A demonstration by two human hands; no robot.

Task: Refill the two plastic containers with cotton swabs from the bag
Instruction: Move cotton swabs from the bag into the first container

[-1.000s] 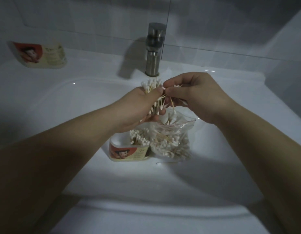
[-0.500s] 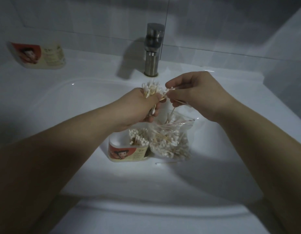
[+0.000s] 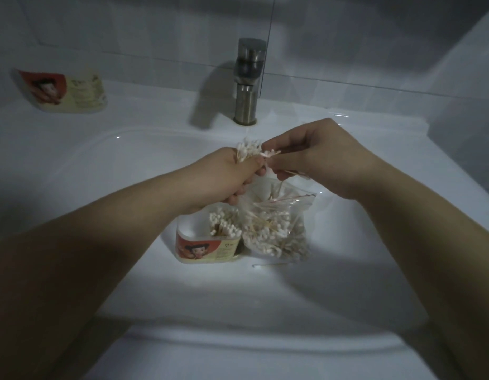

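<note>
My left hand (image 3: 229, 176) grips an upright bundle of cotton swabs (image 3: 247, 152) above the sink basin. My right hand (image 3: 317, 160) pinches a few swabs (image 3: 272, 154) right beside that bundle, their white tips pointing left. Below the hands, a clear plastic bag (image 3: 276, 226) of swabs lies open in the basin. A plastic container (image 3: 207, 242) with a red cartoon label stands against the bag's left side, partly filled with swabs. A second container (image 3: 65, 90) with the same label lies on the counter at the far left.
A steel faucet (image 3: 249, 80) rises behind the white sink (image 3: 101, 171), close to my hands. One loose swab (image 3: 270, 265) lies in the basin in front of the bag. Tiled walls close in the back and right.
Both hands have shifted slightly; my right hand has drawn its few swabs sideways next to the bundle in my left hand. Bag and containers have not moved.
</note>
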